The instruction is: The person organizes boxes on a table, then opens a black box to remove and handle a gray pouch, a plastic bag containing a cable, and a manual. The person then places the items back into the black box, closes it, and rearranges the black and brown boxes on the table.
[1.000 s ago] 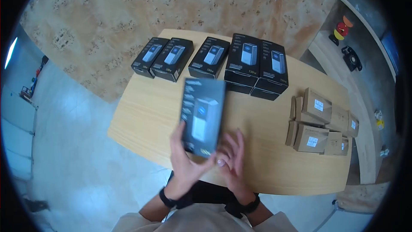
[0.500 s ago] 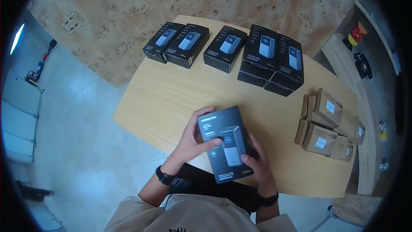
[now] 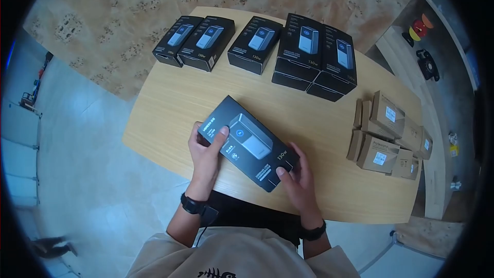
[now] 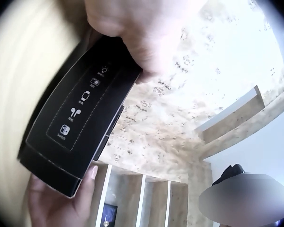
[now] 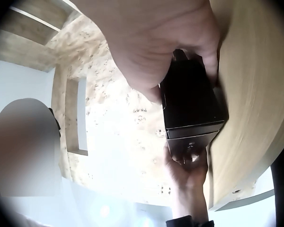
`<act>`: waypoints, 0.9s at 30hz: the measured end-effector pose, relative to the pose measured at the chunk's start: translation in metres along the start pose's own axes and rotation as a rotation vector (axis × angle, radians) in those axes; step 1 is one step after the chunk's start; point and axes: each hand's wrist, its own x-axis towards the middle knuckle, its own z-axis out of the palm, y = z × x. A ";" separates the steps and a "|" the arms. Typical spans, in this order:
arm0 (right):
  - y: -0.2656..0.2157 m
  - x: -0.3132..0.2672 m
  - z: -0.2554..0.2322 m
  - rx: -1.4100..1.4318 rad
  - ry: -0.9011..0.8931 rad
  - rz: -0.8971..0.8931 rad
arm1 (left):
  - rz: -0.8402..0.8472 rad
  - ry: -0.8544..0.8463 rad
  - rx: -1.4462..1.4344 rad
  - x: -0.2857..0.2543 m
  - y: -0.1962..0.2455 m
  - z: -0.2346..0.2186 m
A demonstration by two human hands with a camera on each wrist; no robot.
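Note:
A black power bank box point(image 3: 257, 141), printed with a grey device and "130W", is held diagonally over the table's near side in the head view. My left hand point(image 3: 205, 157) grips its left end, thumb lying on the front face. At the lower right end my right hand point(image 3: 301, 185) grips it too, thumb on the front near a corner. The left wrist view shows a narrow side of this box point(image 4: 83, 101) with a column of white icons. Dark and plain, another side of the box point(image 5: 191, 99) faces the right wrist camera. The undersides of both hands' grips are hidden from above.
Along the wooden table's point(image 3: 170, 108) far edge lie black boxes of the same print: a left pair point(image 3: 194, 41), a single one point(image 3: 256, 44) and a stacked group point(image 3: 315, 54). Brown cartons point(image 3: 386, 134) are piled at the right. A shelf with a black telephone point(image 3: 427, 65) stands beyond.
The box has turned from upright to a diagonal tilt. My right hand, at first loose beside its lower corner, now grips it, and the left has shifted to its upper left end.

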 end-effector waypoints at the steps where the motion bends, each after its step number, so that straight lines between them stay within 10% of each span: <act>1: -0.001 0.000 -0.001 0.000 0.002 0.004 | -0.003 0.019 -0.016 0.003 -0.002 -0.003; 10: -0.014 -0.018 -0.031 -0.054 0.027 -0.025 | 0.011 0.186 -0.108 0.020 0.012 -0.024; 20: -0.001 -0.033 -0.068 0.187 0.516 -0.109 | 0.058 0.107 0.115 0.049 0.036 -0.062; 27: -0.003 -0.038 -0.042 -0.168 0.389 -0.117 | 0.361 0.122 0.908 0.084 0.035 -0.072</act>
